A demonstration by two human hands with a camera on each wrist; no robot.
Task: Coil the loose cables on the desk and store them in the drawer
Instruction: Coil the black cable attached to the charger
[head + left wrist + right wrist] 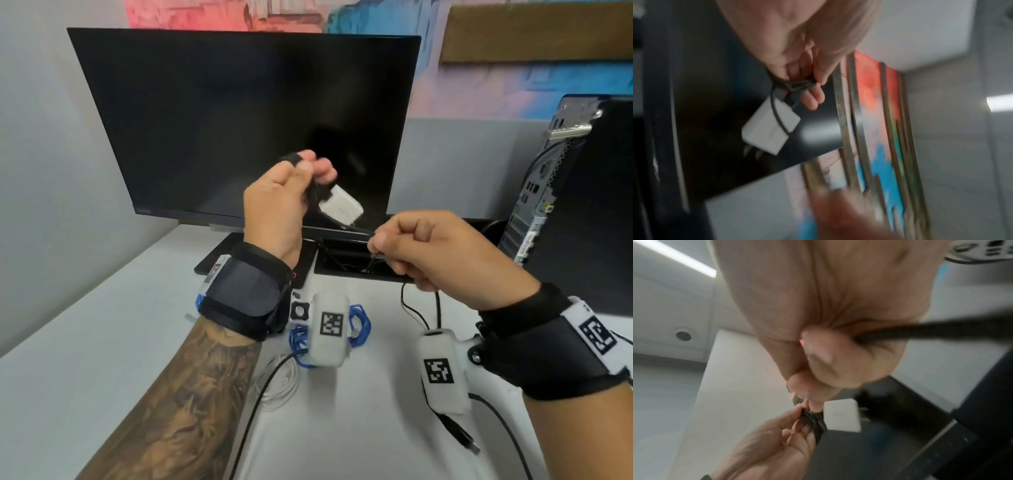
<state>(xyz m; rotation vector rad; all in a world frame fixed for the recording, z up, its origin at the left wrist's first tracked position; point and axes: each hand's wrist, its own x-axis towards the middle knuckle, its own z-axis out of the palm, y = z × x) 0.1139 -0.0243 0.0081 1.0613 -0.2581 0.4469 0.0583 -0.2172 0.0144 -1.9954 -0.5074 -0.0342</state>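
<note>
A bundle of black cable loops [310, 192] is pinched in the left hand [274, 209] before the monitor [239, 120], its white charger plug [340, 205] dangling; the free strand is pinched by the right hand [442, 257]. The loops could be sprung (grip is narrow) if the strand is tugged.
</note>
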